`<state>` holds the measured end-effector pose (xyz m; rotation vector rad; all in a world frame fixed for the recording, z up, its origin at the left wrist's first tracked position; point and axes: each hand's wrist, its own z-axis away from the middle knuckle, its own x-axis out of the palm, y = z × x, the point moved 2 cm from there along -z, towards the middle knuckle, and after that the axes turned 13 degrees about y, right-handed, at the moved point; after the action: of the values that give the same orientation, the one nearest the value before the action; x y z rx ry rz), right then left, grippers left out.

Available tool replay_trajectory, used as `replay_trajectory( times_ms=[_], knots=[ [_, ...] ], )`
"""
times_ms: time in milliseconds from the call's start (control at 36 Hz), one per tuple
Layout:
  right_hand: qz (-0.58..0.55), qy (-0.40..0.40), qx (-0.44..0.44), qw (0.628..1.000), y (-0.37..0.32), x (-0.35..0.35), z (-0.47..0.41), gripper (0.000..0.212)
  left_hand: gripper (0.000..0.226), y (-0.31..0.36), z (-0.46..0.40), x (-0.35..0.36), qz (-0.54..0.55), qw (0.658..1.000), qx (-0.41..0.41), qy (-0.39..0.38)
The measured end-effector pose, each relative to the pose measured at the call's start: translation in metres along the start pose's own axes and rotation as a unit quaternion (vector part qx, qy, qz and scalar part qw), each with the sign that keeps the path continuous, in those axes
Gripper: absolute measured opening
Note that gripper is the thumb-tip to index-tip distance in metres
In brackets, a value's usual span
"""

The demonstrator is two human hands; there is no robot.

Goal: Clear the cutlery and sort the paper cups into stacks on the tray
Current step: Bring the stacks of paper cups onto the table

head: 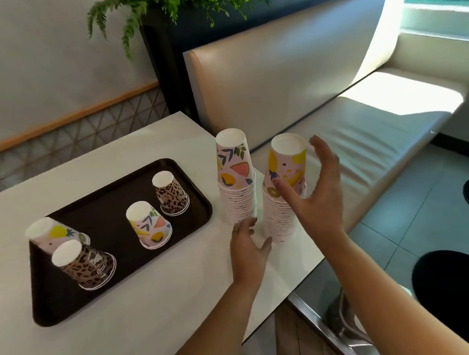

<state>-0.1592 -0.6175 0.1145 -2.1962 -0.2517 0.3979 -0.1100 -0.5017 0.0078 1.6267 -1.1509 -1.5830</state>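
A dark brown tray (118, 266) lies on the white table (144, 333). On it stand upside-down paper cups: a leopard-print cup (171, 195) at the back, a fruit-print cup (149, 225) in the middle, a pineapple-print cup (53, 233) and a leopard-print cup (82, 265) at the left. Two tall stacks of fruit-print cups stand on the table right of the tray: the left stack (236, 177) and the right stack (284, 188). My left hand (247, 248) is open at the foot of the stacks, between them. My right hand (315, 191) is open around the right stack's upper part. No cutlery is visible.
A beige padded bench (303, 71) runs behind and to the right of the table. A dark planter with a fern (161, 25) stands at the back. The table's right edge (303, 288) is close to the stacks, with tiled floor below.
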Motion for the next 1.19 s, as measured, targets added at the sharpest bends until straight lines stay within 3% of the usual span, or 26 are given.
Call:
replay_trajectory(
  times_ms=[167,306,528,639,889,1028,1194],
  knots=[
    [-0.028,0.08,-0.113,0.99,-0.062,0.008,0.007,0.038,0.03,0.004,-0.015,-0.067,-0.031,0.992,0.092,0.075],
    [-0.079,-0.002,-0.142,0.987,-0.12,0.044,0.021,0.019,0.018,0.012,-0.041,-0.149,-0.058,0.977,0.139,0.149],
    [-0.039,-0.241,-0.2,0.949,-0.204,0.131,0.078,0.024,0.013,0.005,-0.062,-0.305,-0.182,0.94,0.153,0.245],
    [-0.023,-0.281,-0.237,0.93,-0.238,0.168,0.117,0.028,0.014,-0.01,-0.057,-0.378,-0.221,0.923,0.142,0.283],
    [0.08,-0.391,-0.311,0.863,-0.303,0.235,0.197,0.068,0.067,-0.07,-0.047,-0.492,-0.371,0.911,0.014,0.181],
    [0.109,-0.428,-0.311,0.841,-0.327,0.268,0.232,0.075,0.067,-0.083,-0.032,-0.536,-0.438,0.877,-0.01,0.196],
    [0.071,-0.464,-0.321,0.823,-0.351,0.3,0.263,0.073,0.064,-0.108,-0.026,-0.574,-0.412,0.875,-0.04,0.252]
  ],
)
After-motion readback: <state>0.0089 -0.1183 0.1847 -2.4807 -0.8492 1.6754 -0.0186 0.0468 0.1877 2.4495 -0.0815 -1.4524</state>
